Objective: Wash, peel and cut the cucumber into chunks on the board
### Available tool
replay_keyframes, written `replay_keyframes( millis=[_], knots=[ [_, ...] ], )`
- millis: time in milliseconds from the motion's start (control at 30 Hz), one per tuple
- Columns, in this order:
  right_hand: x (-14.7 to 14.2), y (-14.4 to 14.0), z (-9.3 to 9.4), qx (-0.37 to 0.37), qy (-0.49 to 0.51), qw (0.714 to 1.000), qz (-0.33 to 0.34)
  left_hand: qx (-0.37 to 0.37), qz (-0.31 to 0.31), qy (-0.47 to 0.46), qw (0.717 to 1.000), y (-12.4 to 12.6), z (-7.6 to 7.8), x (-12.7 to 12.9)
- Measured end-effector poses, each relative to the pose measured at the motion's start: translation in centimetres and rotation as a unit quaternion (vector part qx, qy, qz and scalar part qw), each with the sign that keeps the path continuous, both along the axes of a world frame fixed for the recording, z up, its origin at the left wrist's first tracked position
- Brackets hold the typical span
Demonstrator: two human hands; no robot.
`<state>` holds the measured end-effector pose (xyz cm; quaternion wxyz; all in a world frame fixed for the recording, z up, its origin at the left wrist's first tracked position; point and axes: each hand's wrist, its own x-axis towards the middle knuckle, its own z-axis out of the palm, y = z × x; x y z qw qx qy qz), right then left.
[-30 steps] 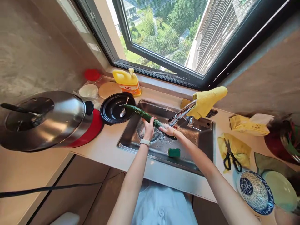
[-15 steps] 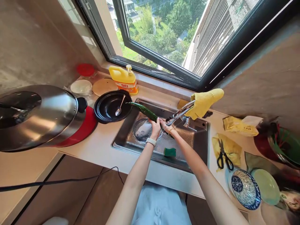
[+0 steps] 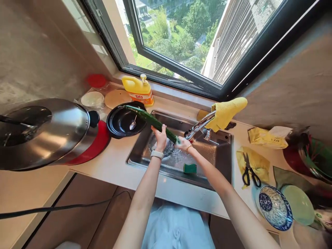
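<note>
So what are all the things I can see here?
cucumber: 1, green, over the sink
sink: 1, steel, in the counter
tap: 1, silver, over the sink
cloth: 1, yellow, draped on the tap
sponge: 1, green, in the sink
black pan: 1, left of the sink
spoon: 1, silver, in the black pan
soap bottle: 1, yellow, by the window
pot lid: 1, steel, far left
scissors: 1, black, right counter
bowl: 1, blue-patterned, right
left hand: grips the cucumber
right hand: on the cucumber's end

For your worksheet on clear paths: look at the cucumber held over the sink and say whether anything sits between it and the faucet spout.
Nothing visible does. The left hand grips the cucumber mid-length and the right hand holds its near end, right beside the tip of the faucet spout. The green sponge lies lower in the sink, off that line.
</note>
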<state>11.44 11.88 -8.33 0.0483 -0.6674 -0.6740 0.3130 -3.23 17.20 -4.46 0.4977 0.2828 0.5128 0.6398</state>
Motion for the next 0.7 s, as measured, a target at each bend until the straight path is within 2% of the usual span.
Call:
replay_keyframes(
  millis=[133, 267, 367, 533, 700],
  knots=[
    [2.0, -1.9, 1.3, -0.024, 0.071, 0.997, 0.022, -0.030, -0.024, -0.052, 0.998, -1.6, -1.5, 1.5],
    [5.3, -6.1, 3.0, -0.143, 0.122, 0.982, -0.011, -0.096, -0.096, -0.149, 0.980, -3.4, -3.0, 4.1],
    [7.6, -9.4, 4.6, -0.228, 0.193, 0.954, -0.030, -0.137, -0.120, -0.201, 0.963, -4.4, -3.5, 6.4],
    [10.8, -13.5, 7.3, -0.285, 0.321, 0.900, -0.074, -0.195, -0.149, -0.248, 0.937, -4.8, -3.2, 9.7],
    [14.1, -15.9, 8.9, -0.351, 0.391, 0.849, -0.051, -0.148, -0.190, -0.234, 0.942, -4.5, -3.4, 11.1]
  ],
)
